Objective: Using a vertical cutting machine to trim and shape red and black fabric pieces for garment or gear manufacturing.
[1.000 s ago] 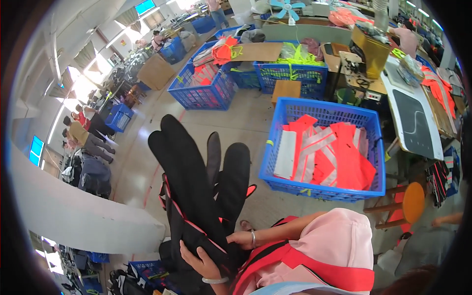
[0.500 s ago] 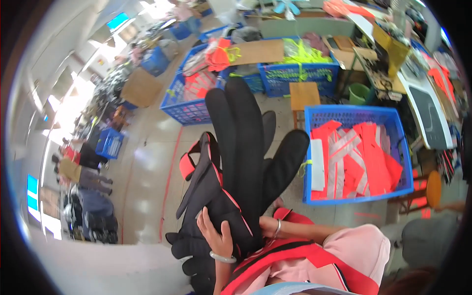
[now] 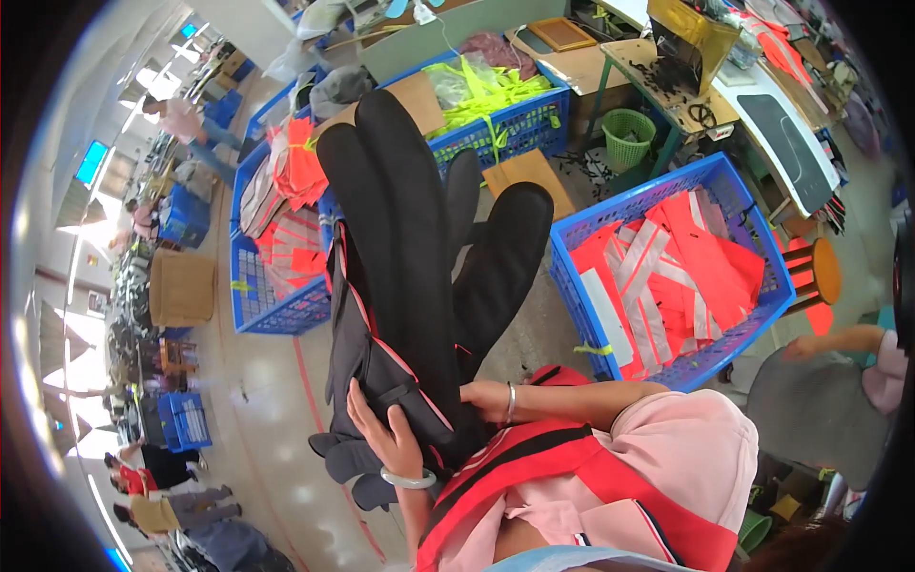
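Observation:
A large bundle of long black padded fabric pieces with rounded ends and some red edging [image 3: 405, 248] rises in front of my body. My left hand [image 3: 389, 439] rests against its lower left side, fingers stretched and thumb apart, with a pale bangle at the wrist. On the lower right, my right hand [image 3: 486, 400] grips the bundle; its fingertips are hidden by the black fabric. My right wrist carries a bangle too. Below the bundle shows my red apron [image 3: 505, 448] with black trim.
A blue crate [image 3: 576, 305] of orange pieces with reflective strips stands to the right. Another blue crate [image 3: 286, 316] is left of the bundle. A wooden stool [image 3: 545, 181], green bin [image 3: 629, 138] and worktable [image 3: 667, 100] lie beyond. A co-worker's arm [image 3: 843, 340] shows at right.
My view has turned to the right, and the crates now appear farther left and tilted. Both hands keep their places on the black bundle.

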A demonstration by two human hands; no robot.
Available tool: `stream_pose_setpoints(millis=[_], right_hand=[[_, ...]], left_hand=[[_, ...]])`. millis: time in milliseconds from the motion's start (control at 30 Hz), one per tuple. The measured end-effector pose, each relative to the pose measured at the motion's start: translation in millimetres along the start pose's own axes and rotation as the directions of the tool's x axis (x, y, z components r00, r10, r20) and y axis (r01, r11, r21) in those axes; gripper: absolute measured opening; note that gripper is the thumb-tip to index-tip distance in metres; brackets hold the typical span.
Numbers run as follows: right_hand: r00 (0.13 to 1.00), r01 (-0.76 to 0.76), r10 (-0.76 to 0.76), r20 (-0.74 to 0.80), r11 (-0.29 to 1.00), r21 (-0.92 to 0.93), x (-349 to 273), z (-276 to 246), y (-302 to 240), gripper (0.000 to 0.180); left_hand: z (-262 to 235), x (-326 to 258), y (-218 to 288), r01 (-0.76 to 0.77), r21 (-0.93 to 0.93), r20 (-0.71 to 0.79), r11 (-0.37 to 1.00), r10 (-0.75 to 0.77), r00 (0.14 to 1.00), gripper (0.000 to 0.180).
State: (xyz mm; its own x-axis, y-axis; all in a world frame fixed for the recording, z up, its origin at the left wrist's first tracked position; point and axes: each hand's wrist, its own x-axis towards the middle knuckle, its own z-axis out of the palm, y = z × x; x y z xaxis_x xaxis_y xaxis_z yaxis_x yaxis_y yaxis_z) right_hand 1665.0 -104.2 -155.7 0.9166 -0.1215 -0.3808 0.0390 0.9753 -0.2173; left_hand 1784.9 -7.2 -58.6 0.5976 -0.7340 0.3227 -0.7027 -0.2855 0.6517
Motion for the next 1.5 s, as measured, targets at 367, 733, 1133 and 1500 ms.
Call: stream_pose_setpoints(millis=[367,733,1133,1500], right_hand=[[0.925,0.375,-0.369,-0.094,0.926,0.053,156.0,29.0,-242.1,0.029],[0.617,0.786,-0.78,-0.102,0.604,0.134,236.9,-6.6,-452.6,0.041],[0.52,0.854,-0.826,-0.219,0.51,0.103,289.4,-41.3,-685.6,0.044],[0.344,0.934,-0.857,-0.383,0.352,0.05,294.2,-65.6,-796.0,0.045]], left_hand=[[107.9,328.5,-34.0,-0.3,-0.125,0.197,0.946,0.321,0.927,0.061],[265.7,585.4,11.6,-0.516,-0.398,0.371,0.759,0.647,0.666,0.067],[419.5,788.8,64.9,-0.5,-0.455,0.415,0.737,0.672,0.613,0.071],[528.3,871.9,101.4,-0.541,-0.513,0.418,0.666,0.745,0.52,0.074]])
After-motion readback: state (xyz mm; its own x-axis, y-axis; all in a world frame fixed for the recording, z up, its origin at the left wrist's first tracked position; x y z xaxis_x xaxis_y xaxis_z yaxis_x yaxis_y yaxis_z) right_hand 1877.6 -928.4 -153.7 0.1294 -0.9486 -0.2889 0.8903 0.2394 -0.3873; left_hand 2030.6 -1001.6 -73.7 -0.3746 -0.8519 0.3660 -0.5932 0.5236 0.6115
